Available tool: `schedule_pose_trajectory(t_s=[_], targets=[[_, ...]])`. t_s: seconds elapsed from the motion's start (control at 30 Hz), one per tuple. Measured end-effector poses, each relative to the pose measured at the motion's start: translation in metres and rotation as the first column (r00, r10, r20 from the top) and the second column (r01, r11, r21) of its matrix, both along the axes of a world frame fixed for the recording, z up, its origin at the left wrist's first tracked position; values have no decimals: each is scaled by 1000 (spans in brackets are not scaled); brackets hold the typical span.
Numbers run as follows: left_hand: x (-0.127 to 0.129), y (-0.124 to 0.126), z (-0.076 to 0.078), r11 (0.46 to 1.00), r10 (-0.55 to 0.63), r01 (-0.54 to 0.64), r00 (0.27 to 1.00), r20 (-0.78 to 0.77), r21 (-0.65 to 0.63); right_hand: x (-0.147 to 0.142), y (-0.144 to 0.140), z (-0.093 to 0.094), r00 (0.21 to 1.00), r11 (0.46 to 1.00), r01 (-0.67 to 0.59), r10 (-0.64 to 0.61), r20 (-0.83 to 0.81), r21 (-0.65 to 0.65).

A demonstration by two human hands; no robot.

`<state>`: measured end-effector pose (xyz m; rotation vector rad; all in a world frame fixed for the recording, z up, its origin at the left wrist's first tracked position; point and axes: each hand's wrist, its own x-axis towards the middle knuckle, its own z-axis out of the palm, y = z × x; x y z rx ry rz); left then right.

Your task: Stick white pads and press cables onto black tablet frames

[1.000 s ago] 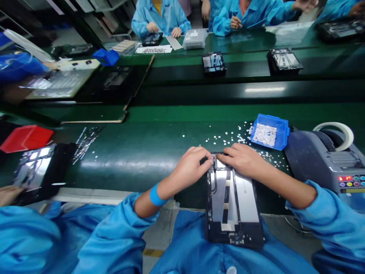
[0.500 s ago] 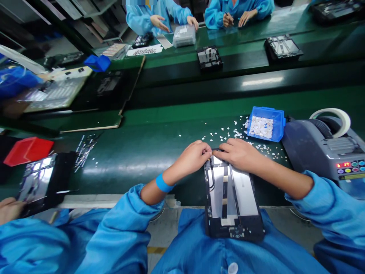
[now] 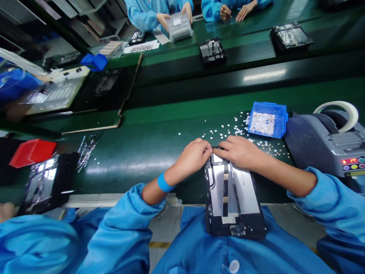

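Both hands (image 3: 216, 154) curled, fingertips meeting, palms down.

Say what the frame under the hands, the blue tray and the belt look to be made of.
Frame: black rim, likely matte plastic; its inner plates look like bare metal, since they glare silver. Blue tray: probably moulded plastic, given its even saturated colour and thin walls. Belt: green, semi-gloss, seemingly rubber or PVC; it mirrors the lamps softly.
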<state>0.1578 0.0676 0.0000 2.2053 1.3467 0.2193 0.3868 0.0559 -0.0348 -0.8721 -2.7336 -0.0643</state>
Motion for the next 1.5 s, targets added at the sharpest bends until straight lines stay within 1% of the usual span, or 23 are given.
schedule_pose_trajectory(t_s=[0.23,0.3,0.37,0.43,0.5,0.57,0.63,0.73,0.87,1.0,1.1,1.17,1.23,1.3,1.4,1.43,1.5], targets=[[0,-6,-7,999,32,-34,999,37,42,-1,-1,1,1000,1000,13,-14,17,27],[0,-8,-10,997,65,-68,996,66,38,0,-1,1,1000,1000,5,-6,18,29],[-2,-7,-13,992,123,-124,985,123,-3,0,0,1,1000,1000,-9,9,15,29],[-3,-5,-18,978,204,-189,958,202,-93,1,1,1,1000,999,-20,19,9,26],[-5,-2,-24,948,285,-224,914,288,-228,2,1,1,1000,1000,-19,19,6,22],[-5,1,-29,906,355,-223,863,359,-360,2,1,0,1000,1000,-14,14,4,23],[-5,4,-33,872,401,-207,821,407,-443,2,0,-1,1000,1000,-12,11,6,29],[-4,6,-34,852,426,-195,799,425,-487,2,1,-1,1000,999,-14,14,16,35],[-2,9,-33,824,437,-181,806,399,-536,2,1,-2,1000,999,-14,13,13,35],[1,13,-31,743,493,-146,779,387,-653,2,0,-2,1000,999,-13,13,13,41],[3,16,-31,681,543,-153,762,353,-716,0,-2,-1,1000,999,0,-2,25,53],[5,18,-32,665,557,-162,757,340,-729,-1,-2,-1,1000,998,14,-15,25,55],[6,19,-34,692,546,-165,757,360,-703,-1,-3,-2,1000,998,19,-20,24,55],[5,20,-35,739,515,-170,766,384,-652,-1,-2,-3,999,998,18,-20,30,59],[0,17,-34,787,451,-167,813,368,-594,0,-3,-4,999,997,27,-30,39,70],[-2,13,-32,813,425,-175,830,361,-555,0,-3,-4,999,997,31,-34,39,74],[-6,3,-31,880,376,-206,854,361,-428,1,-4,-4,999,996,32,-35,38,80]])
